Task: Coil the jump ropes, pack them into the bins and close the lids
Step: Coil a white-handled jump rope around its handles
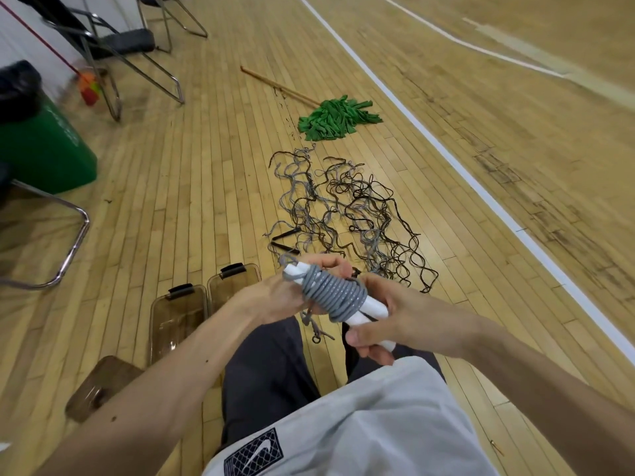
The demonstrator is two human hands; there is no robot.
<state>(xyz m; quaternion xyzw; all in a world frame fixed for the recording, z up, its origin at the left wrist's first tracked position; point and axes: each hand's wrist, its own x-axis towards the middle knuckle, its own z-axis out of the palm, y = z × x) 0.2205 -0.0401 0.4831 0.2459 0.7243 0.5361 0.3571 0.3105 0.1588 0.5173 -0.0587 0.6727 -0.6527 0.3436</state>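
I hold a grey jump rope (335,295) wound in tight turns round its two white handles, above my lap. My left hand (275,297) grips the bundle's upper end, fingers curled over it. The lower white handle ends are pinched in my right hand (385,324). A short loose rope end (316,328) dangles below the coil. Several uncoiled grey and black ropes (347,214) lie tangled on the wooden floor ahead, with black handles (285,240) at their near left. Two clear brownish bins (177,316) (237,281) with black latches stand open on the floor to my left.
A brown lid (99,386) lies on the floor near my left elbow. A green mop (335,120) with a wooden handle lies beyond the ropes. Folding chairs (113,46) and a green trash bin (41,146) stand at the left. A white court line (446,156) runs along the right.
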